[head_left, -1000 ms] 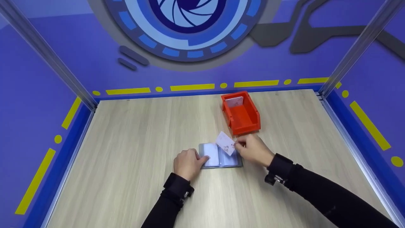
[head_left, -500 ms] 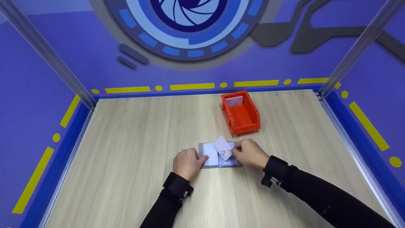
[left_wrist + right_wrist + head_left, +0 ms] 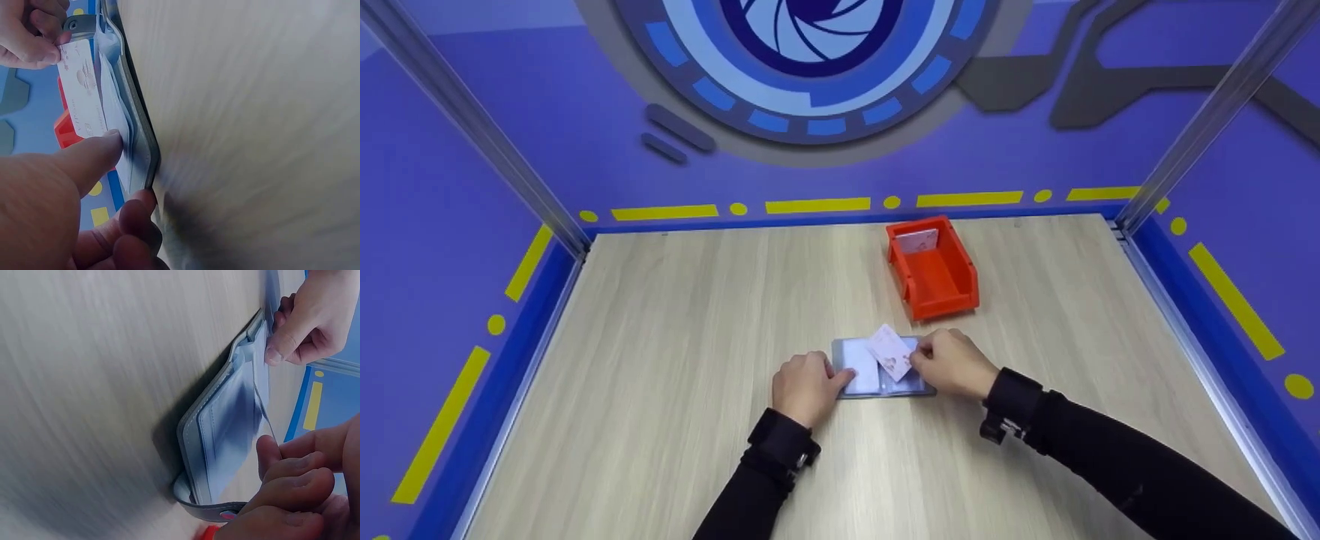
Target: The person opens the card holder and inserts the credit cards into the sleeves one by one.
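Observation:
A card holder [image 3: 858, 364] with clear sleeves and a grey cover lies spread open on the table. My left hand [image 3: 804, 388] grips its left side, the thumb on the sleeves and the fingers at the cover's edge. Between thumb and index finger, my right hand [image 3: 956, 364] pinches a white card [image 3: 891, 354] with a reddish print. The card is tilted above the holder's middle and right page; in the left wrist view the same card [image 3: 81, 90] stands beside the sleeves. A snap strap [image 3: 211, 511] sticks out from the holder near my right fingers.
Behind the holder, slightly to the right, stands a red bin [image 3: 934, 281]. A similar printed card [image 3: 917, 241] leans inside against its back wall. Blue-purple panels [image 3: 810, 180] with metal corner posts enclose the wooden table [image 3: 682, 337] at the back and sides.
My right hand has moved a little left and down, bringing the card lower over the card holder, mostly in the first half second. My left hand has kept its place.

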{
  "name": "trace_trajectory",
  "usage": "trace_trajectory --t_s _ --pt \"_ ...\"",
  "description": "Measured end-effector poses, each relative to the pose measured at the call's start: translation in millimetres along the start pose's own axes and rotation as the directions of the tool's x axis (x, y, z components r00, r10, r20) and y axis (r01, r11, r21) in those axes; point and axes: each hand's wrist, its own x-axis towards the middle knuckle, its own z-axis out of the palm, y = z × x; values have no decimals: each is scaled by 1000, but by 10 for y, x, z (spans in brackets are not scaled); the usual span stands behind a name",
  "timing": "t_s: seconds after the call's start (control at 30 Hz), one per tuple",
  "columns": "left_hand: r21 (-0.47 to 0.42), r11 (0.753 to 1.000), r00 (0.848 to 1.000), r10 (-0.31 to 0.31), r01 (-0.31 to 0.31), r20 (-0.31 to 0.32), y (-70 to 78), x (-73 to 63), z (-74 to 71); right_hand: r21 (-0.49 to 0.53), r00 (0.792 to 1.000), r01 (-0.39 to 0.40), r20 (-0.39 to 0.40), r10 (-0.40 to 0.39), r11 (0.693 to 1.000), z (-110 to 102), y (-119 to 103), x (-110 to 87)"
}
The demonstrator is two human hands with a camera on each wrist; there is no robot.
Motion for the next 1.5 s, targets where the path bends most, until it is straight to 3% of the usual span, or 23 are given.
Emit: trace_trajectory --t_s 0.17,0.83,1.5 --pt "-5 1000 1000 5 -5 7 2 5 0 17 999 -41 11 41 999 -46 59 -22" --pt "-15 1000 999 27 -28 -31 -5 -19 4 56 999 -28 22 27 998 34 67 -32" --pt "-7 1000 1000 16 -16 -22 -5 -3 11 -26 991 -71 113 73 997 156 -94 -45"
